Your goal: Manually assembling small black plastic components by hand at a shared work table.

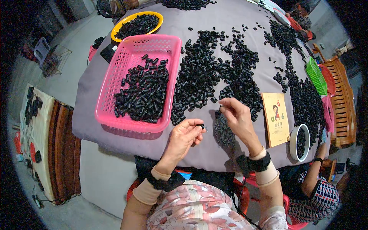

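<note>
My left hand (184, 136) pinches a small black plastic part (201, 126) between thumb and fingertips, just off the front right corner of the pink basket. A bit of thin wire, perhaps a spring, shows beside that part. Over the front of the black heap, my right hand (239, 117) is bent downward with its fingers drawn together; whatever they hold is hidden. Close below it lies a grey pile of tiny wiry metal pieces (224, 132). Loose black plastic parts (199, 73) spread in a thick heap beyond both hands.
The pink basket (111, 86) on the left holds many black parts, as does a yellow bowl (162, 23) behind it. A tan booklet (271, 130) and a white bowl (292, 142) lie to the right. Another person's arm (312, 172) reaches in there, near a green basket (316, 78).
</note>
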`<state>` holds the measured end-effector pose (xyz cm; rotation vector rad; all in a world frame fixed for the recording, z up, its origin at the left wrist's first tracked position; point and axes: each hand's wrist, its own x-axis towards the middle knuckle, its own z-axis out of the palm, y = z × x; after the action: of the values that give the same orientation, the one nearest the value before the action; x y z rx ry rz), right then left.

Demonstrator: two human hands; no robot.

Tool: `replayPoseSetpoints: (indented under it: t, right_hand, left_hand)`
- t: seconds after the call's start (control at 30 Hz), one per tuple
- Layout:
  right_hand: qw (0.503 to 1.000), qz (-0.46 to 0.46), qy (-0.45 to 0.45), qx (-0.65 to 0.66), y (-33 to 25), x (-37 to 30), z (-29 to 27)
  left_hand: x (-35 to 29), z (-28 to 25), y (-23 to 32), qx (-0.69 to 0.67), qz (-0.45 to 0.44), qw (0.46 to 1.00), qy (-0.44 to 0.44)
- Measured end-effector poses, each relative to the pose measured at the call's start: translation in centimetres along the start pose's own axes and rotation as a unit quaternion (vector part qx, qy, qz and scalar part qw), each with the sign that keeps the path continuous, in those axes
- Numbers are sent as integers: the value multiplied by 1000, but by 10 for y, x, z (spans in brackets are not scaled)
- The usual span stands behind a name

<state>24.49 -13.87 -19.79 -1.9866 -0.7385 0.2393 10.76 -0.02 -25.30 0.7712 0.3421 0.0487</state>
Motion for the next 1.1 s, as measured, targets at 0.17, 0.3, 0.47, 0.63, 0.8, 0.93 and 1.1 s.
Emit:
replayPoseSetpoints:
  t: [0.17,0.3,0.47,0.63,0.8,0.93,1.1]
  right_hand:
    - [997,-43,-59,-6,-14,-25,5]
    - [990,62,-31,121,-17,-35,19]
    - [990,43,8,133,-21,-42,27]
    - [995,22,-31,95,-11,-47,26]
    - [995,-13,20,95,-11,-48,26]
    - [974,107,-6,197,-15,-54,28]
    - [965,125,-12,229,-12,-56,34]
  left_hand:
    - [0,3,2,22,1,1000,10]
    - [1,1,0,2,1,1000,6]
    - [0,0,-2,-6,16,1000,-7]
    - [-1,1,-3,-9,16,1000,2]
    - [-1,2,-4,-12,20,1000,3]
    - [-2,4,-4,-1,30,1000,8]
    - [-3,4,-4,15,29,999,8]
